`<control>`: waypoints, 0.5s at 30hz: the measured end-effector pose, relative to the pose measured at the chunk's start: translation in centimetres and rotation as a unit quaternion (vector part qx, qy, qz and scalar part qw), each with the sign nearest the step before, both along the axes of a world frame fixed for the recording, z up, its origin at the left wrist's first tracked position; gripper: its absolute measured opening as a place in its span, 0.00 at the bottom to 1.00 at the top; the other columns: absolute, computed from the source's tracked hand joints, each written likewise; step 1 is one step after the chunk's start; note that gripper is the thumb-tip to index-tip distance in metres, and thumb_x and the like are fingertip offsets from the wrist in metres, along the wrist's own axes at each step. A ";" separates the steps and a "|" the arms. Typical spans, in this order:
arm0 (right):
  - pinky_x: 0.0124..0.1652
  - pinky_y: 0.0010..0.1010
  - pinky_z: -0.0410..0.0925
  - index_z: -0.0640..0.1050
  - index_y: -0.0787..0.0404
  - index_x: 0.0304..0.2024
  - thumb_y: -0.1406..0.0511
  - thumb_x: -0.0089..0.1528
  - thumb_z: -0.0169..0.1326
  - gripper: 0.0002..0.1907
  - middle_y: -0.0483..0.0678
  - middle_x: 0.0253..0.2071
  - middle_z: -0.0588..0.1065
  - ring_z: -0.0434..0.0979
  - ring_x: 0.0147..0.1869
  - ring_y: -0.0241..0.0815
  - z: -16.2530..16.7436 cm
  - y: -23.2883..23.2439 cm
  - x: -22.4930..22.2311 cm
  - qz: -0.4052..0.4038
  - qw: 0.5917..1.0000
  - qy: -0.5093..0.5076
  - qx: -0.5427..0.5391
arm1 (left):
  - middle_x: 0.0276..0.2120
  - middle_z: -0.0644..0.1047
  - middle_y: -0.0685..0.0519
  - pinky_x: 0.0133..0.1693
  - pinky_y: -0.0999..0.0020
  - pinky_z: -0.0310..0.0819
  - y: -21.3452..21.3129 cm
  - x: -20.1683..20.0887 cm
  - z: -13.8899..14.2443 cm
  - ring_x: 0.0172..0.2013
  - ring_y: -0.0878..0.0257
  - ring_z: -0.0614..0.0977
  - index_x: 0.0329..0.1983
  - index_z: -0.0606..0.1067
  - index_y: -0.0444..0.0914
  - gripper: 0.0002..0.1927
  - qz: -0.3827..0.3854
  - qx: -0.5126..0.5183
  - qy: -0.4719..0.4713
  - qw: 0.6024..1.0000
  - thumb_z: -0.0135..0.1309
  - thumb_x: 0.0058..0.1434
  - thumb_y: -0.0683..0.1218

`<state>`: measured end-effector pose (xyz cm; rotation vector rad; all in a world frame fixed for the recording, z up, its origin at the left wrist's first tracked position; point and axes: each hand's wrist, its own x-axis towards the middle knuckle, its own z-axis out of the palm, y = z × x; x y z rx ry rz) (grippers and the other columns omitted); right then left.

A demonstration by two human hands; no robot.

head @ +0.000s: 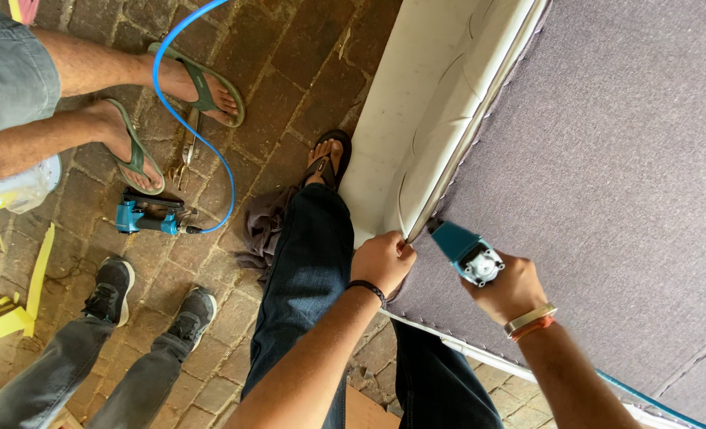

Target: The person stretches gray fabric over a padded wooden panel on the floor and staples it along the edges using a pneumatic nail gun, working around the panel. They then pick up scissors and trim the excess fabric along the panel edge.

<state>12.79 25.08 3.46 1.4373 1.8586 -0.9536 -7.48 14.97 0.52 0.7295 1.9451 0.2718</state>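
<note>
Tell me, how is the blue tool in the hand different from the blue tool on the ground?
The tool in the right hand is gripped and its nose is pressed at the sofa's edge; the tool on the ground lies flat on the bricks, untouched. The ground one shows a blue hose plugged in. Both are teal.

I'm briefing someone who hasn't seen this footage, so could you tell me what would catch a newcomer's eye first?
Centre frame, the right hand grips a teal pneumatic staple gun pressed to the edge of a grey fabric panel, while the left hand pinches the fabric at the cream upholstered edge. On the brick floor at left, a second teal stapler lies on a bright blue air hose, ringed by other people's feet in green flip-flops and dark sneakers.
</note>
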 end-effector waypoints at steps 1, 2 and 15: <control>0.32 0.33 0.77 0.78 0.59 0.51 0.61 0.55 0.64 0.22 0.53 0.36 0.82 0.86 0.34 0.44 0.1 -0.3 -0.1 0.000 1.000 0.007 0.001 | 0.30 0.82 0.47 0.38 0.56 0.79 0.0 0.0 0.0 0.34 0.50 0.84 0.32 0.79 0.39 0.12 0.003 0.009 0.004 1.000 0.55 0.57 0.53; 0.34 0.32 0.78 0.79 0.59 0.49 0.61 0.54 0.64 0.21 0.52 0.36 0.83 0.86 0.35 0.44 0.3 -0.5 -0.2 0.005 1.000 0.014 0.002 | 0.30 0.82 0.47 0.38 0.55 0.79 0.0 0.0 0.0 0.34 0.49 0.84 0.32 0.79 0.39 0.12 0.008 0.018 0.009 1.000 0.55 0.57 0.53; 0.36 0.41 0.76 0.80 0.70 0.33 0.54 0.52 0.69 0.24 0.58 0.27 0.82 0.84 0.30 0.52 3.6 -1.1 2.4 -0.144 0.989 -0.016 -0.034 | 0.33 0.85 0.52 0.38 0.63 0.80 -6.4 4.0 0.0 0.32 0.58 0.86 0.37 0.84 0.44 0.08 0.089 0.079 0.033 0.992 0.55 0.61 0.46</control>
